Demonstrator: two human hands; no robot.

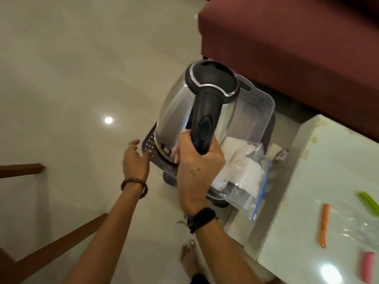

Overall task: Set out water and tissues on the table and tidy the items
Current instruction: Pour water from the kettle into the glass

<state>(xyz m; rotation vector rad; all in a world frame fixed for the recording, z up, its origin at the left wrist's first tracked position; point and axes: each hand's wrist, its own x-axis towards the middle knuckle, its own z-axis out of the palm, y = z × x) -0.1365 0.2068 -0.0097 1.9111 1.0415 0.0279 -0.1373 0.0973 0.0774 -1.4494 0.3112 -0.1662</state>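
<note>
Over the grey perforated plastic basket (258,103) on the pale tiled floor (71,68), my right hand (198,160) has its fingers wrapped tight around the black handle of the stainless-steel electric kettle (180,111). Kettle is tilted, black lid (212,77) pointing away from me, base toward me and low at the basket's near-left edge. I can't tell if the base is touching the basket.

Left hand (136,160) is just left of the basket, fingers loosely spread and gripping nothing, fingertips at the perforated rim. Beaded bracelet (134,184) on that wrist, black watch (202,219) on the right wrist.

Inside the basket, near-right part: clear zip bag (246,181) with folded white tissues (238,158) in it, blue zip edge hanging over the basket's right side.

Right of the basket: pale glossy table (328,181), top carrying 1 orange stick (324,224), 1 green stick (369,202), 1 pink stick (368,267); can't tell what they are. Behind the basket: dark red upholstered sofa (297,48). Left of the basket, well apart: brown wooden furniture rails (61,249). 1 bare foot (187,257) on the floor nearer me than the basket.
</note>
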